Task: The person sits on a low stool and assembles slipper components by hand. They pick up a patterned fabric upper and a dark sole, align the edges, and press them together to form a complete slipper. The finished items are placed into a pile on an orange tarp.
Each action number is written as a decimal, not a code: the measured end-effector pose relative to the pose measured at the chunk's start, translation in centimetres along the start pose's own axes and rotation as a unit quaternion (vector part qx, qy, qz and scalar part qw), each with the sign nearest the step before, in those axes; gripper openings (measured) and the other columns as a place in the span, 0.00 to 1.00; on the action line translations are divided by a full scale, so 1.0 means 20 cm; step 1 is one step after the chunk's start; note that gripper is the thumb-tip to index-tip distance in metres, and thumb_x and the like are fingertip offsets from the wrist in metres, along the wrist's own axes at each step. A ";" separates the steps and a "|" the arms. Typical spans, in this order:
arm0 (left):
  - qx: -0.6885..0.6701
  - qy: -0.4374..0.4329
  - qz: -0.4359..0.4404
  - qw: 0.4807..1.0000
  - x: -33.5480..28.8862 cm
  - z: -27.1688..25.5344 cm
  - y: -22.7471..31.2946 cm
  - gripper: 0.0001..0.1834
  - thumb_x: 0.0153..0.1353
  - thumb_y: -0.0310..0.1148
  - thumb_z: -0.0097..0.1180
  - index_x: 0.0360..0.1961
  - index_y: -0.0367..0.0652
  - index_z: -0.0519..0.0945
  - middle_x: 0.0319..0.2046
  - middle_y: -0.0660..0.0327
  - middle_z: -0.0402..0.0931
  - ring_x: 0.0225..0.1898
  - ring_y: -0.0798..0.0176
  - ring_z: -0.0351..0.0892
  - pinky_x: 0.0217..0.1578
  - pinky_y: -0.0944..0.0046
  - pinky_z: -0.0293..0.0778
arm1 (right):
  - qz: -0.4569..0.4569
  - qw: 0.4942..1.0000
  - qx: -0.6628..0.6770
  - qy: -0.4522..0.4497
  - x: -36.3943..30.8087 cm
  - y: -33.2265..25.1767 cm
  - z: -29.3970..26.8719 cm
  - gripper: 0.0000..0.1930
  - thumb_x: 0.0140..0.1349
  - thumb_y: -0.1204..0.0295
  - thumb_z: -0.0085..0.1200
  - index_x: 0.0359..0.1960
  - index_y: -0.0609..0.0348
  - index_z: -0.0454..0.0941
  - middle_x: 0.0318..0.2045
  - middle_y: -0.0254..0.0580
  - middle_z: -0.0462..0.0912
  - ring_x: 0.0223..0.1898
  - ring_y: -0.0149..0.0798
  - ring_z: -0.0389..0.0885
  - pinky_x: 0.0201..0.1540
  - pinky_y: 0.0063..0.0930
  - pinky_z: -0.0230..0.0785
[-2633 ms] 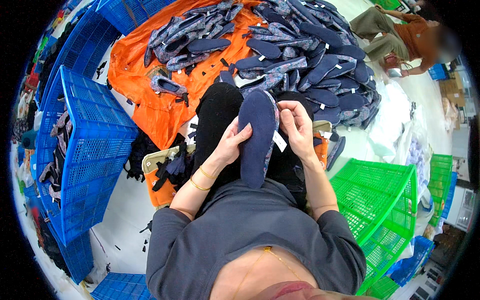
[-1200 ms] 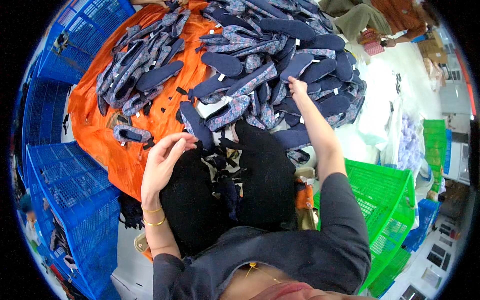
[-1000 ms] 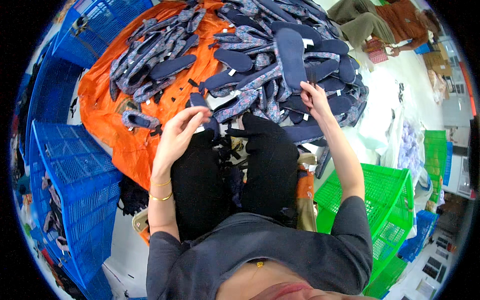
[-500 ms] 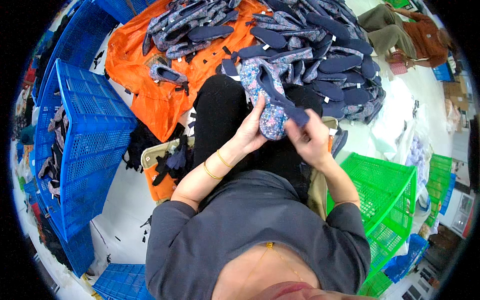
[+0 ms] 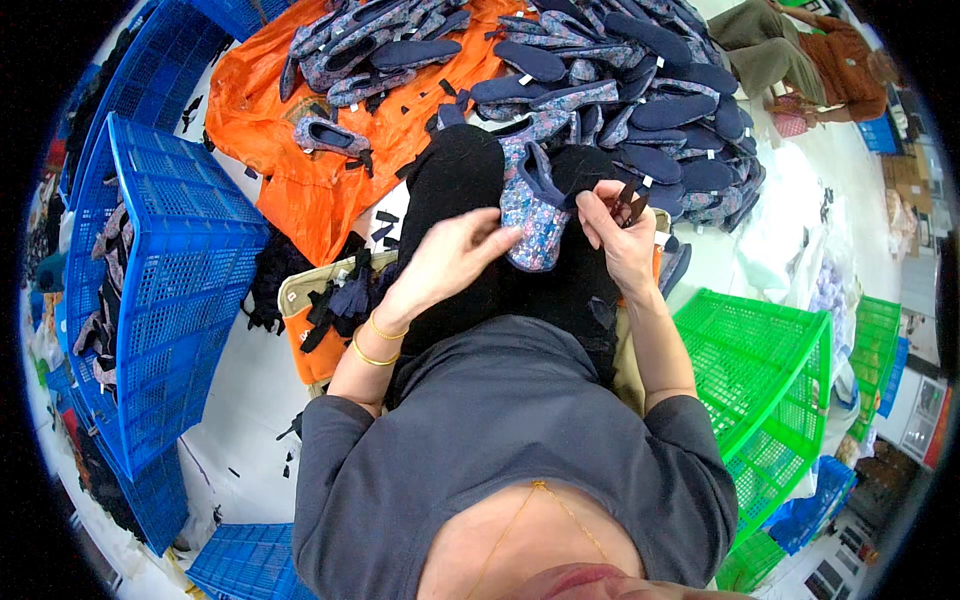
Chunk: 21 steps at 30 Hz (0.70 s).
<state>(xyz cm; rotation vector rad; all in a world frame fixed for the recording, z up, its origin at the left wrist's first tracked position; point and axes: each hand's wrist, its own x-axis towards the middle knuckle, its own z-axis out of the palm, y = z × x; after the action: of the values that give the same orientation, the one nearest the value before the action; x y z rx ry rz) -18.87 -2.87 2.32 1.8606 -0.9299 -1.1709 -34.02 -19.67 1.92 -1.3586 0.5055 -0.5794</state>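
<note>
While the left hand (image 5: 462,252) touches the floral slipper (image 5: 533,222) between the knees, its grip impossible to tell, the right hand (image 5: 620,232) curls its fingers round a dark tool (image 5: 630,200). Beyond, piled slippers (image 5: 673,112) carry white labels (image 5: 525,79) too small to read.

Pretty bright, even light, only soft shadows. White plastic (image 5: 778,230) on the right nearly blows out, while the black trousers (image 5: 452,175) swallow detail. Left hand (image 5: 452,258) looks a bit smeared. Fisheye badly bends the left crate (image 5: 190,290), and the rim goes black.
</note>
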 end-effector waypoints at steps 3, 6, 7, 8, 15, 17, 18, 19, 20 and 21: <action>0.107 0.164 0.263 0.945 0.01 -0.07 0.01 0.24 0.58 0.41 0.62 0.53 0.39 0.76 0.52 0.55 0.74 0.51 0.57 0.74 0.53 0.59 0.68 | -0.026 0.999 0.009 -0.018 0.01 -0.06 0.05 0.06 0.61 0.74 0.60 0.37 0.62 0.79 0.21 0.25 0.75 0.19 0.16 0.66 0.20 0.13 0.55; 0.121 0.074 0.352 0.925 0.14 -0.07 0.04 0.29 0.56 0.42 0.64 0.55 0.38 0.74 0.55 0.52 0.70 0.60 0.51 0.65 0.61 0.57 0.59 | -0.051 0.997 -0.056 -0.034 0.03 -0.09 0.08 0.05 0.60 0.75 0.61 0.36 0.62 0.79 0.22 0.23 0.75 0.20 0.14 0.64 0.20 0.12 0.54; 0.124 0.043 0.349 0.928 0.19 -0.07 0.04 0.28 0.55 0.42 0.65 0.54 0.38 0.74 0.55 0.52 0.70 0.59 0.51 0.65 0.61 0.58 0.60 | -0.075 0.990 -0.113 -0.034 0.04 -0.09 0.08 0.05 0.59 0.77 0.61 0.35 0.63 0.80 0.23 0.21 0.75 0.21 0.13 0.62 0.21 0.10 0.53; 0.128 0.013 0.347 0.929 0.22 -0.06 0.04 0.27 0.55 0.41 0.65 0.52 0.37 0.75 0.54 0.52 0.71 0.58 0.51 0.66 0.60 0.58 0.61 | -0.086 0.987 -0.126 -0.044 0.03 -0.10 0.08 0.05 0.58 0.77 0.62 0.35 0.63 0.80 0.24 0.21 0.75 0.21 0.13 0.62 0.22 0.10 0.53; 0.138 0.102 0.398 0.901 0.23 -0.01 0.06 0.11 0.50 0.31 0.66 0.35 0.41 0.84 0.31 0.60 0.80 0.35 0.57 0.78 0.38 0.63 0.73 | -0.067 0.995 -0.046 0.050 0.02 -0.13 -0.02 0.06 0.62 0.78 0.58 0.40 0.64 0.80 0.31 0.29 0.81 0.31 0.21 0.78 0.36 0.14 0.70; 0.178 0.165 0.445 0.862 0.19 -0.01 0.04 0.11 0.47 0.27 0.63 0.36 0.42 0.84 0.32 0.61 0.81 0.35 0.58 0.80 0.38 0.63 0.75 | -0.108 0.988 -0.085 0.068 0.02 -0.10 -0.09 0.06 0.62 0.79 0.57 0.41 0.65 0.80 0.30 0.28 0.80 0.30 0.19 0.75 0.33 0.13 0.67; 0.219 0.208 0.469 0.830 0.18 -0.01 0.02 0.12 0.46 0.25 0.61 0.36 0.43 0.84 0.32 0.62 0.81 0.35 0.59 0.81 0.37 0.63 0.76 | -0.128 0.982 -0.118 0.071 0.01 -0.07 -0.13 0.06 0.63 0.79 0.57 0.41 0.65 0.80 0.30 0.28 0.80 0.29 0.18 0.74 0.32 0.12 0.65; 0.240 0.244 0.488 0.803 0.16 0.01 0.00 0.14 0.43 0.24 0.58 0.35 0.44 0.84 0.34 0.63 0.82 0.36 0.59 0.82 0.36 0.63 0.78 | -0.103 0.982 -0.141 0.069 0.01 -0.05 -0.15 0.08 0.61 0.76 0.59 0.41 0.64 0.80 0.29 0.25 0.77 0.27 0.17 0.69 0.29 0.12 0.61; 0.255 0.267 0.506 0.779 0.13 0.02 0.00 0.14 0.43 0.25 0.60 0.35 0.43 0.84 0.36 0.61 0.82 0.35 0.59 0.82 0.34 0.63 0.79 | -0.086 0.977 -0.187 0.057 0.01 -0.03 -0.17 0.09 0.60 0.75 0.60 0.41 0.64 0.80 0.28 0.25 0.77 0.27 0.17 0.68 0.28 0.12 0.60; 0.277 0.282 0.516 0.760 0.11 0.02 -0.02 0.14 0.43 0.25 0.61 0.35 0.43 0.85 0.35 0.61 0.82 0.35 0.60 0.81 0.34 0.64 0.79 | -0.068 0.969 -0.231 0.044 0.00 -0.03 -0.19 0.10 0.59 0.74 0.61 0.41 0.63 0.80 0.28 0.25 0.76 0.27 0.17 0.68 0.28 0.12 0.60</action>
<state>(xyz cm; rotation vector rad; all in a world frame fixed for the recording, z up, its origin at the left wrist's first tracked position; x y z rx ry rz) -18.53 -4.71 0.97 1.4924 -1.6862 0.3734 -36.47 -22.60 1.90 -1.8277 0.6506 -0.6622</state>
